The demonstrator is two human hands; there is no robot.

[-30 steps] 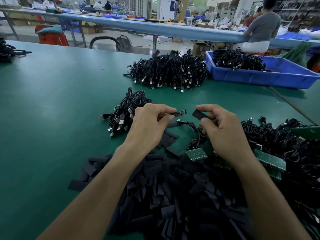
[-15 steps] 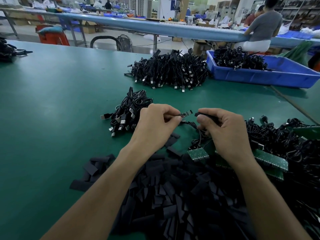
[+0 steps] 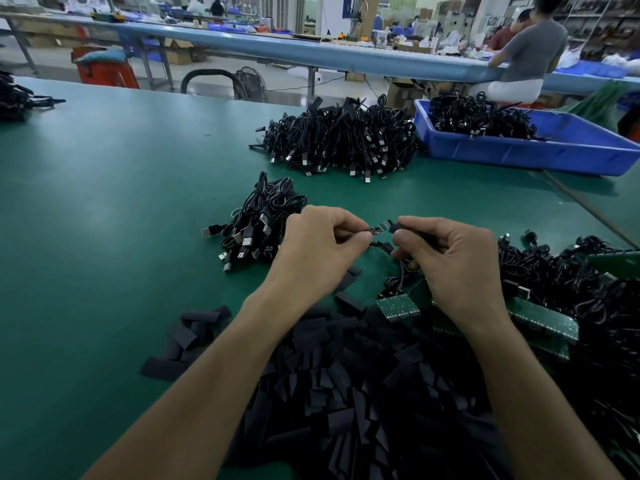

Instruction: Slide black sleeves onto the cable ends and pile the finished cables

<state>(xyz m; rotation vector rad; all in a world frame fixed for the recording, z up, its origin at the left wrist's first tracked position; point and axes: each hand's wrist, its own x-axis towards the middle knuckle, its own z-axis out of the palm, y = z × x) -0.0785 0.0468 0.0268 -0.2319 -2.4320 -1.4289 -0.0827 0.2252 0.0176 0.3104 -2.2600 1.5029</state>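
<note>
My left hand [image 3: 322,244] pinches the small circuit-board end of a black cable [image 3: 380,226]. My right hand [image 3: 450,254] pinches a black sleeve [image 3: 394,227], whose mouth touches the tip of that board. The cable's wire [image 3: 384,245] hangs down between both hands. A small pile of finished cables [image 3: 259,223] with USB plugs lies just left of my left hand. A heap of loose black sleeves [image 3: 346,375] covers the green table under my forearms. Tangled cables with green boards [image 3: 554,306] lie to the right.
A larger cable pile [image 3: 343,140] sits farther back, beside a blue bin [image 3: 554,154] that holds more cables. Another small cable bunch [image 3: 17,98] lies at the far left edge. Bare green table [image 3: 104,202] stretches to the left. A person sits at the bench behind.
My right hand has brought the sleeve leftward from a gap apart up to the tip of the cable's board. My left hand has kept its pinch and shifted slightly.
</note>
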